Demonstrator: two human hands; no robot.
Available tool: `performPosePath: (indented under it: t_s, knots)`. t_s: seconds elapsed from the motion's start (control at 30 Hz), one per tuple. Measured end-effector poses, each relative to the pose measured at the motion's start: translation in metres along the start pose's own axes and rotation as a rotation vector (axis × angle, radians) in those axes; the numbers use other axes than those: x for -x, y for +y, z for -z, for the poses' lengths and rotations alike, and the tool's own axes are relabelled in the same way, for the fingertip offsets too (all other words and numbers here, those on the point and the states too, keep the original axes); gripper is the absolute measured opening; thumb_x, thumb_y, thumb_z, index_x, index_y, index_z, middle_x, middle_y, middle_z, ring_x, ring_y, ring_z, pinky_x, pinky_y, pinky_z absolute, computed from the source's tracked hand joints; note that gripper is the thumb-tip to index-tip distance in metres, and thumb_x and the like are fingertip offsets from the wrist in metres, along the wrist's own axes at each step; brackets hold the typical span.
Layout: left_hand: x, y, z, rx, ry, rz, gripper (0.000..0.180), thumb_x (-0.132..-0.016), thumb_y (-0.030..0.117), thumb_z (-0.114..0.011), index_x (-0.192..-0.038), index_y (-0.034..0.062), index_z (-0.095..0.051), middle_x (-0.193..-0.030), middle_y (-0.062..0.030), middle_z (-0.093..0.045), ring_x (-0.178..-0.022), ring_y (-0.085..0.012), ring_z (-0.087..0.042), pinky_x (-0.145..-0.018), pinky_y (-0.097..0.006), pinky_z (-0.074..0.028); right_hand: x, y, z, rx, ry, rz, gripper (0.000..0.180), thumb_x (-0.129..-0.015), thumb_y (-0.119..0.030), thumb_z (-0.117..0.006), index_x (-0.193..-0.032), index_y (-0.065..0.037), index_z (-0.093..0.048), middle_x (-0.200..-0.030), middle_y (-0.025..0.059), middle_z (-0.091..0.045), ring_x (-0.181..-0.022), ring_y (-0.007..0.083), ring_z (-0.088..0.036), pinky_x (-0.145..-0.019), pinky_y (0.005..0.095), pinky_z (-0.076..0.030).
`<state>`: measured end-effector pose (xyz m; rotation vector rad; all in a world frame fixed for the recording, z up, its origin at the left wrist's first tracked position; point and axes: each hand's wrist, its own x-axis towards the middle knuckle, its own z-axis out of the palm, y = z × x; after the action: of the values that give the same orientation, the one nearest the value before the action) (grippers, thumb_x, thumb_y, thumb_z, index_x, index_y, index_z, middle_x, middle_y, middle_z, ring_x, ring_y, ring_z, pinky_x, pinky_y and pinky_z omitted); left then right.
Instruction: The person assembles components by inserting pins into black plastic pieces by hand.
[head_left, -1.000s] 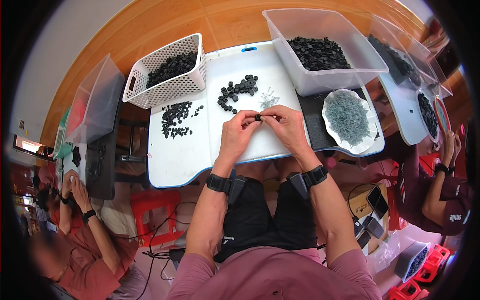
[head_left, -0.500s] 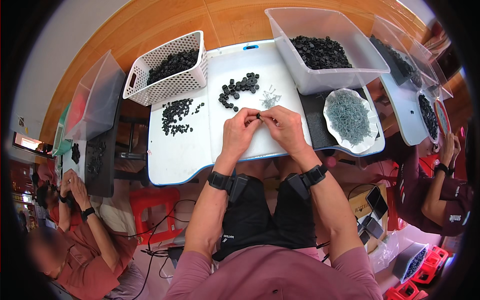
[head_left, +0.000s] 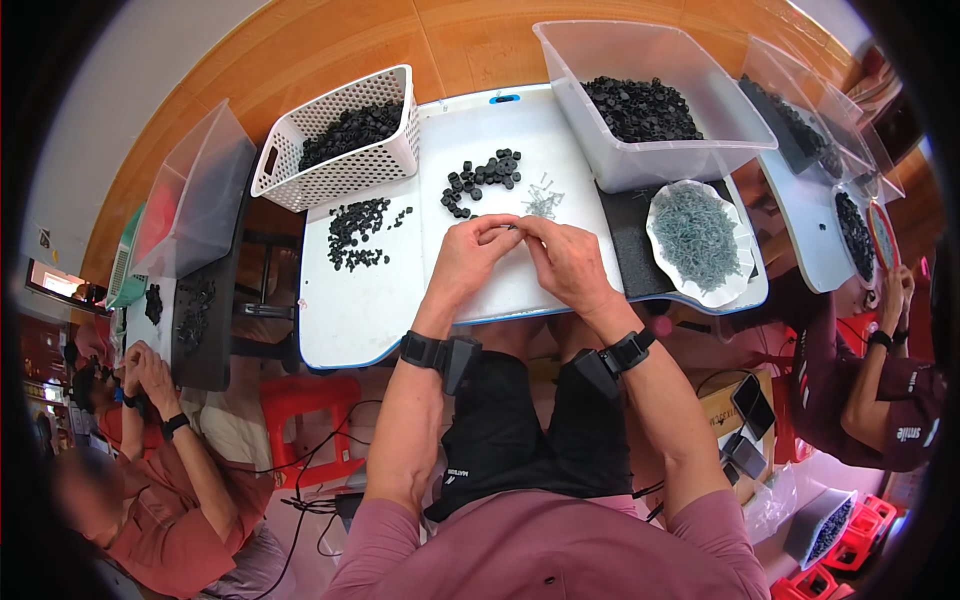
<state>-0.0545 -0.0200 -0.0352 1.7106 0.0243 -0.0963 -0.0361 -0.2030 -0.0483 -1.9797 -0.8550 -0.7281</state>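
Observation:
My left hand (head_left: pixel 468 258) and my right hand (head_left: pixel 568 258) meet fingertip to fingertip over the near part of the white table. Both are closed in a pinch around a small black part (head_left: pixel 512 227), mostly hidden by the fingers. Just beyond them lies a loose group of black round knobs (head_left: pixel 478 178), with a small heap of silvery screws (head_left: pixel 544 202) to its right. Many smaller black pieces (head_left: pixel 355 232) are spread out left of my hands. To the right, a white scalloped plate (head_left: pixel 742 262) is heaped with grey screws (head_left: pixel 697 235).
At the back stand a white perforated basket (head_left: pixel 330 180) and a clear plastic bin (head_left: pixel 660 165), both holding black parts. A dark mat (head_left: pixel 630 240) lies under the plate. Co-workers sit left (head_left: pixel 180 500) and right (head_left: pixel 850 370). A red stool (head_left: pixel 310 420) and cables are below.
My fingers have shifted around the small black part, which now shows less. My left wrist has moved slightly left; the right fingers have curled further over the part.

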Motion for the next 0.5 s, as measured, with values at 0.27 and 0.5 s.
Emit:
performPosePath:
  t_s: [0.27, 0.5]
  knots:
    - [0.000, -0.002, -0.004, 0.027, 0.000, -0.007, 0.028, -0.099, 0.010, -0.071, -0.121, -0.0063, -0.071, -0.108, -0.0113, -0.078, -0.098, -0.0126, -0.071, -0.088, -0.026, -0.055, -0.001, -0.001, 0.007, -0.203, 0.110, -0.343, 0.013, -0.093, -0.002, -0.069, -0.106, -0.002, -0.071, -0.089, 0.0134, -0.073, -0.075, 0.0261, -0.072, -0.068, 0.0338, -0.056]
    - [0.006, -0.005, -0.007, -0.088, 0.070, -0.083, 0.026, -0.098, 0.010, -0.070, -0.119, -0.0055, -0.072, -0.104, -0.0119, -0.079, -0.096, -0.0117, -0.072, -0.087, -0.025, -0.055, 0.000, 0.017, 0.004, -0.065, 0.267, -0.584, 0.009, -0.089, 0.000, -0.070, -0.097, 0.001, -0.073, -0.095, 0.0142, -0.070, -0.074, 0.0255, -0.068, -0.070, 0.0355, -0.055]
